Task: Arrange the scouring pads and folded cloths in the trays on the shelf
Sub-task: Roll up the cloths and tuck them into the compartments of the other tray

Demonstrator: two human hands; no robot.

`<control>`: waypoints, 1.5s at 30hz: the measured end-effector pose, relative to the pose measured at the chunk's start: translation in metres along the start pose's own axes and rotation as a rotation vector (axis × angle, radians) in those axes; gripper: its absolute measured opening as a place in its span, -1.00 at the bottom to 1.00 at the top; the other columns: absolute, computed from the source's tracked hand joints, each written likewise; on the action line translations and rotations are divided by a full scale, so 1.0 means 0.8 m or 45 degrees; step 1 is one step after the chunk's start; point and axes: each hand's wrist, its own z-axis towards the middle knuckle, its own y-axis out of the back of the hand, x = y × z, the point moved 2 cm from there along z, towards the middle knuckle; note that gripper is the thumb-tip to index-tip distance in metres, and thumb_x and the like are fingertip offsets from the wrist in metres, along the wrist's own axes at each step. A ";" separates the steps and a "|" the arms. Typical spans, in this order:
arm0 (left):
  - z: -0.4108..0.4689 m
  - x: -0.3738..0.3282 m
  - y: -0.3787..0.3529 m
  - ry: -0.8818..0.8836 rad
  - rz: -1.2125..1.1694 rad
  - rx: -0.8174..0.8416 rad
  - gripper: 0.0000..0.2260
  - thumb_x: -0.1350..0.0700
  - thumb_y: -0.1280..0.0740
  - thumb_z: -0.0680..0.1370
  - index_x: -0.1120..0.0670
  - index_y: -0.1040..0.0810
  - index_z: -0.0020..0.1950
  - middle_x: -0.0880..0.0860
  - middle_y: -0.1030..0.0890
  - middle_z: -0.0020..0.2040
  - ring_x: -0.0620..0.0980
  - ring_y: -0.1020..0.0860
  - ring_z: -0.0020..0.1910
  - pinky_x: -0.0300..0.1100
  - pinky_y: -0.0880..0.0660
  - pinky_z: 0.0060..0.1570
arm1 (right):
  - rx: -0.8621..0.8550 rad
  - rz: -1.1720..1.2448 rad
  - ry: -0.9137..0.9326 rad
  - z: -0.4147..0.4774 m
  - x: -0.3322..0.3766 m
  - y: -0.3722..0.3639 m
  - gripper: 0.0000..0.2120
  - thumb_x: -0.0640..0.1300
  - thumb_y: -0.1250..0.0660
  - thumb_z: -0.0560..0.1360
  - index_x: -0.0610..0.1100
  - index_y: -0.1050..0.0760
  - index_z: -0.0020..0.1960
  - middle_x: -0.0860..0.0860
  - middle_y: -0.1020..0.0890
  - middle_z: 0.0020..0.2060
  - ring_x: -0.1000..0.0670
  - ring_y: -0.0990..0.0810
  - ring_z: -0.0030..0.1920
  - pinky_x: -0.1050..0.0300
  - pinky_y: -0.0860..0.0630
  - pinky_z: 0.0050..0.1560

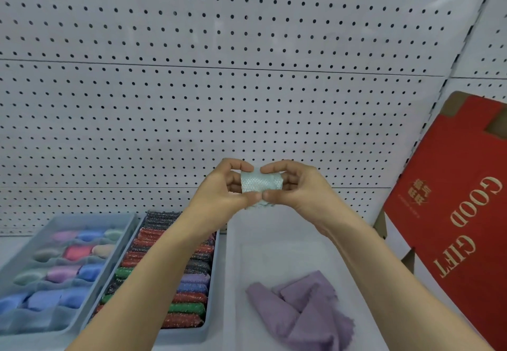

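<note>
"Cloth first — a small pale mint-white textured cloth (261,183), already folded down to a little rectangle, is held up in front of the white perforated back panel (247,89), above the shelf and not yet in any tray."

"How are you gripping it?"

"My left hand (227,188) and my right hand (297,186) both pinch it, thumb below and forefinger on top, fingers narrow and closed on its two ends. A loose edge hangs out below my thumbs."

"So which step is this?"

"I judge it to be the folding itself, near its end — I am tightening the last fold before placing it."

"Where will it go?"

"The grey divided tray of pastel folded cloths (129,230) on the far left looks the likely home; its front compartments seem less full, though blur keeps me from being sure. The grey tray packed with glittery red, green, blue and black scouring pads (212,320) beside it looks full already."

"And the next move?"

"Keep the fold pressed flat, pass it to one hand, then lower it leftward into an open cell without letting it spring open. A crumpled purple cloth (304,309) lies unfolded in the clear white tray (233,268) below my wrists, with a red cardboard gift box (452,199) leaning to the right."
</note>
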 end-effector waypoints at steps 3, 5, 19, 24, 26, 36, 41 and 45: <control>0.005 -0.005 -0.001 -0.025 0.286 -0.030 -0.67 0.26 -0.51 0.44 -0.05 -0.53 0.09 0.04 -0.66 -0.08 -0.06 -0.62 -0.16 -0.23 -0.57 -0.15 | -0.062 -0.107 0.053 0.002 0.000 0.004 -0.71 -0.37 -0.49 0.41 -0.12 -0.63 0.07 -0.10 -0.67 -0.15 -0.02 -0.65 -0.23 0.10 -0.64 -0.04; 0.006 -0.009 -0.003 -0.064 0.392 -0.067 -0.73 0.21 -0.52 0.44 -0.09 -0.57 0.02 0.01 -0.65 -0.11 -0.09 -0.61 -0.18 -0.27 -0.56 -0.15 | -0.069 -0.142 0.082 0.001 -0.001 0.007 -0.78 -0.33 -0.49 0.42 -0.10 -0.66 0.01 -0.06 -0.69 -0.20 0.01 -0.66 -0.23 0.12 -0.62 -0.05; -0.003 -0.009 -0.033 -0.023 -0.085 0.012 -0.91 0.15 -0.35 0.61 0.13 -0.56 0.09 0.11 -0.57 -0.10 -0.01 -0.61 -0.27 -0.16 -0.55 -0.41 | -0.025 0.288 -0.087 -0.016 -0.016 0.020 -0.86 -0.16 -0.39 0.55 -0.17 -0.53 0.08 -0.01 -0.69 -0.20 0.03 -0.67 -0.24 0.16 -0.57 -0.34; -0.007 -0.008 -0.052 -0.087 -0.358 -0.081 -0.87 0.23 -0.38 0.56 0.08 -0.59 0.09 0.11 -0.56 -0.02 -0.04 -0.60 -0.23 -0.22 -0.53 -0.34 | 0.029 0.560 -0.073 -0.015 -0.020 0.032 -0.86 -0.28 -0.35 0.55 -0.09 -0.59 0.05 -0.02 -0.67 -0.13 0.04 -0.64 -0.19 0.21 -0.57 -0.23; -0.008 -0.012 -0.059 -0.099 -0.464 -0.057 -0.83 0.13 -0.40 0.52 0.11 -0.60 0.08 0.04 -0.57 -0.05 -0.05 -0.59 -0.17 -0.21 -0.56 -0.22 | 0.090 0.659 -0.036 -0.013 -0.020 0.037 -0.80 -0.35 -0.31 0.54 -0.09 -0.60 0.01 -0.04 -0.66 -0.11 0.02 -0.63 -0.14 0.20 -0.57 -0.13; -0.007 -0.011 -0.027 -0.182 -0.274 -0.272 -0.91 0.29 -0.43 0.52 0.11 -0.64 -0.04 0.04 -0.68 -0.07 -0.02 -0.64 -0.11 -0.16 -0.62 -0.07 | 0.039 0.547 0.099 0.004 -0.012 -0.002 -0.90 -0.26 -0.36 0.53 -0.21 -0.56 0.05 -0.12 -0.63 -0.08 -0.03 -0.62 -0.11 0.19 -0.57 -0.07; -0.017 0.010 0.048 -0.196 -0.102 -0.210 -0.70 0.32 -0.45 0.49 0.02 -0.58 0.13 0.03 -0.62 0.06 0.03 -0.64 -0.03 -0.15 -0.62 -0.04 | 0.033 0.172 0.026 0.019 -0.008 -0.062 -0.74 -0.27 -0.46 0.47 -0.14 -0.60 0.15 -0.22 -0.66 0.04 -0.05 -0.64 -0.06 0.17 -0.57 -0.07; -0.039 0.048 0.141 -0.121 0.140 -0.119 -0.65 0.25 -0.45 0.51 -0.10 -0.52 0.19 -0.05 -0.59 0.08 -0.03 -0.62 0.00 -0.13 -0.61 -0.02 | 0.169 -0.175 -0.070 0.036 -0.011 -0.156 -0.78 -0.23 -0.48 0.46 -0.15 -0.62 0.10 0.00 -0.68 -0.21 0.16 -0.63 -0.27 0.27 -0.52 -0.23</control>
